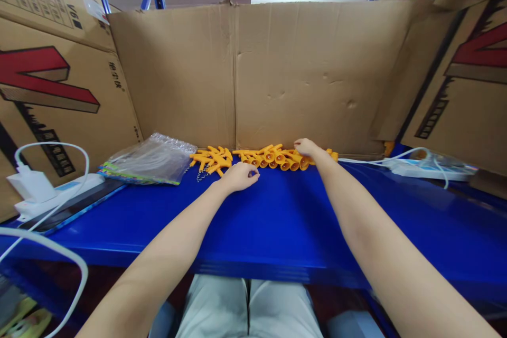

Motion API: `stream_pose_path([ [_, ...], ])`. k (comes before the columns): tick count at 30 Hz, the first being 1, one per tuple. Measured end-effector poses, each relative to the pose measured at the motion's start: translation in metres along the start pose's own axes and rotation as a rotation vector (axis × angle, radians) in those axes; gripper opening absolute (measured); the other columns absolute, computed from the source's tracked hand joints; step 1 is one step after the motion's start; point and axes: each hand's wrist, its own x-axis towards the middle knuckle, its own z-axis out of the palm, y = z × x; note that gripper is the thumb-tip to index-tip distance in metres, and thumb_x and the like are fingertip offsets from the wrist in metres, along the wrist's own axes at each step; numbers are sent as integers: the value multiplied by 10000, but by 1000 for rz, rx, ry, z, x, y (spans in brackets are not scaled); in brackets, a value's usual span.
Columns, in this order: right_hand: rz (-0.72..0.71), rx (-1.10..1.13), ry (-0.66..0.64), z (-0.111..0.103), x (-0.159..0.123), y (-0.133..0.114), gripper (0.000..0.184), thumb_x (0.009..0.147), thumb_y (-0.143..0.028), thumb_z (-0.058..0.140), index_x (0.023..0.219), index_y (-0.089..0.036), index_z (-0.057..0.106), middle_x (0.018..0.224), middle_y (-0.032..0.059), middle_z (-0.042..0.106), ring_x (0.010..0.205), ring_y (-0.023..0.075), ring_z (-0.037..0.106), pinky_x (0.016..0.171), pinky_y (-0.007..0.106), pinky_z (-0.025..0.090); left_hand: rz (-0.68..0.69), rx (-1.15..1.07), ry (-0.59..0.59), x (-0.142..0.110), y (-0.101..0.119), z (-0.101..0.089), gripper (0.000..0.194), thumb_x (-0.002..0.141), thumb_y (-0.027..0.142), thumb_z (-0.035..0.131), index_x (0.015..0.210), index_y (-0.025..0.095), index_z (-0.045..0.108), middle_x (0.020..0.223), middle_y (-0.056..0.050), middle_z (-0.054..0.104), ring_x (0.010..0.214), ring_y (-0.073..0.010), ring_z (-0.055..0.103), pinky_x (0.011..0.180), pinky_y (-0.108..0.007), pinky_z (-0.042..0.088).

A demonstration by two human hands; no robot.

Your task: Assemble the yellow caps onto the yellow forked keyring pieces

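Note:
My left hand [240, 176] hovers over the front of the blue table with its fingers curled toward the thumb. Whatever may be inside that curl is too small to make out. Just behind it lies a pile of yellow plastic handles [214, 158], some with thin metal spirals sticking out toward me. My right hand [306, 146] reaches to the back of a row of yellow cup-ended pieces [279, 159]. Its fingers are bent together at the top of that row, and the fingertips' hold cannot be made out. The right forearm hides part of the row.
Clear plastic bags [152, 158] lie at the left back. A white power strip with a charger [31, 185], a phone [75, 203] and a looping cable stand further left. Another power strip [425, 168] lies at the right. Cardboard walls [301, 74] enclose the blue table [269, 227].

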Motion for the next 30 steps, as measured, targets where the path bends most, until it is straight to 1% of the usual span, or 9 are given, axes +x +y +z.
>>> stream_pose_path([
  [3, 43, 10, -85, 6, 1, 16, 369, 760, -61, 526, 1038, -179, 739, 1100, 77, 724, 958, 177, 677, 803, 224, 489, 0, -4, -4, 0, 0, 0, 281, 828, 271, 525, 969, 160, 741, 857, -61, 737, 787, -194, 660, 747, -292, 489],
  [7, 76, 15, -106, 5, 2, 19, 390, 722, -80, 582, 1061, -199, 733, 1056, 76, 733, 896, 182, 690, 796, 242, 500, 1, -19, 0, 1, -1, 1, 276, 829, 273, 522, 955, 158, 739, 866, -59, 738, 800, -191, 658, 761, -295, 490],
  [9, 78, 1, -79, 2, 3, 18, 396, 709, -120, 624, 1079, -220, 724, 1034, 72, 737, 898, 194, 692, 823, 276, 506, -2, -23, -2, 1, -1, 1, 275, 828, 267, 522, 958, 156, 738, 866, -61, 737, 797, -190, 658, 761, -297, 488],
  [11, 84, -21, -62, -1, 3, 17, 375, 717, -157, 641, 1075, -237, 722, 1044, 69, 734, 949, 213, 683, 872, 325, 499, -10, -27, -6, 0, 0, 0, 273, 826, 261, 525, 958, 154, 739, 860, -64, 736, 795, -192, 659, 755, -297, 487],
  [15, 85, -65, -128, -5, 2, 19, 212, 780, -236, 631, 959, -266, 742, 1049, 51, 733, 1018, 247, 661, 961, 456, 442, -31, -35, -14, -1, 3, -2, 272, 829, 261, 525, 953, 154, 742, 841, -62, 734, 761, -187, 657, 727, -286, 486],
  [18, 51, -81, -129, -6, 0, 22, 139, 795, -295, 653, 904, -279, 736, 1028, 41, 736, 1033, 250, 651, 981, 501, 408, -29, -33, -8, -1, 4, -2, 269, 832, 263, 525, 951, 160, 744, 829, -56, 734, 748, -180, 655, 716, -276, 486],
  [22, 55, -95, -104, -4, -1, 24, 154, 784, -219, 649, 912, -248, 730, 1021, 59, 733, 1006, 240, 655, 962, 464, 420, -37, -33, -6, -1, 4, -2, 273, 831, 267, 524, 954, 160, 745, 837, -58, 735, 766, -186, 659, 730, -281, 492],
  [26, 45, -105, -116, -3, 1, 24, 215, 772, -160, 629, 956, -225, 720, 1075, 77, 717, 961, 205, 665, 875, 356, 472, -28, -39, -15, -1, 3, -2, 278, 827, 267, 523, 952, 156, 745, 848, -65, 734, 789, -197, 664, 756, -295, 498],
  [30, 22, -155, -132, -5, 4, 27, 271, 737, -143, 642, 984, -223, 722, 1055, 74, 719, 907, 174, 669, 780, 278, 485, -11, -47, -13, 0, 1, -1, 284, 826, 273, 522, 962, 156, 742, 859, -67, 734, 804, -198, 662, 771, -302, 496],
])
